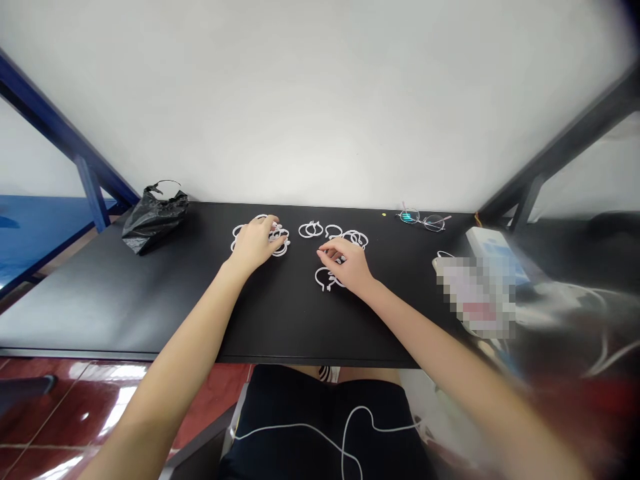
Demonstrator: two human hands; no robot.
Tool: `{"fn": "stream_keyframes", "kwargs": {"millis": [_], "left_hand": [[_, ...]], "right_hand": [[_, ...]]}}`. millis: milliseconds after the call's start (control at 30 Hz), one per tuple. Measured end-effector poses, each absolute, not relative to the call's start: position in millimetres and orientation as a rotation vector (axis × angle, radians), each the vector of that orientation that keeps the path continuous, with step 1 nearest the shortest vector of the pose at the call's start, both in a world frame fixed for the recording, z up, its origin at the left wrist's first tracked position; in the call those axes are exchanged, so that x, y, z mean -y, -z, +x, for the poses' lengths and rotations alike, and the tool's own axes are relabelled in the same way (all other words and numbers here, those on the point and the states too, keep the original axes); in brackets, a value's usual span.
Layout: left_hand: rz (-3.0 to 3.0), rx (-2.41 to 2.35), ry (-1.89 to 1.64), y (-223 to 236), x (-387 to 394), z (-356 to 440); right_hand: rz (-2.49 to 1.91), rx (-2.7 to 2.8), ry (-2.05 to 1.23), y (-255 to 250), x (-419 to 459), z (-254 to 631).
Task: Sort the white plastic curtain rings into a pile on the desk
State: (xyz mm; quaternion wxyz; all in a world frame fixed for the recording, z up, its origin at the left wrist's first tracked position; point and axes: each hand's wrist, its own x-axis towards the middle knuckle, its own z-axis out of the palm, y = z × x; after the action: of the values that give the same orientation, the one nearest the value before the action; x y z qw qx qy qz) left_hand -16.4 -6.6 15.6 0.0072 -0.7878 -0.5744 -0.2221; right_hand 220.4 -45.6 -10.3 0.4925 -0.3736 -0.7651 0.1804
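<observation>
Several white open rings with small knobs at their ends lie in loose groups on the black tabletop (280, 313). My left hand (254, 241) rests over the left group of white rings (281, 251), thumb and fingers apart, partly covering them. My right hand (347, 263) is over the right group, its thumb and forefinger tips brought together in a pinch; whatever they hold, if anything, is too small to make out. White rings (355, 237) show just behind that hand, and another white ring (320, 279) lies in front of it. Between the hands sits a pair of overlapping rings (311, 230).
A crumpled black plastic bag (155, 220) stands at the back left. Eyeglasses (424, 220) lie near the wall at the back right. On the right are a white-and-blue box (495, 250), a pixelated object (477, 300) and clear plastic. A white cable (295, 425) crosses my lap.
</observation>
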Motion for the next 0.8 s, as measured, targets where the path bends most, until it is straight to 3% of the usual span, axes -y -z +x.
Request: {"fn": "stream_keyframes", "kwargs": {"millis": [300, 800], "left_hand": [[-2.424, 1.81, 0.625, -12, 4, -18], [-2.504, 1.735, 0.734, -12, 5, -15]], "right_hand": [[-1.17, 1.862, -0.455, 19, 38, 227], [-1.038, 1.95, -0.473, 22, 36, 226]]}}
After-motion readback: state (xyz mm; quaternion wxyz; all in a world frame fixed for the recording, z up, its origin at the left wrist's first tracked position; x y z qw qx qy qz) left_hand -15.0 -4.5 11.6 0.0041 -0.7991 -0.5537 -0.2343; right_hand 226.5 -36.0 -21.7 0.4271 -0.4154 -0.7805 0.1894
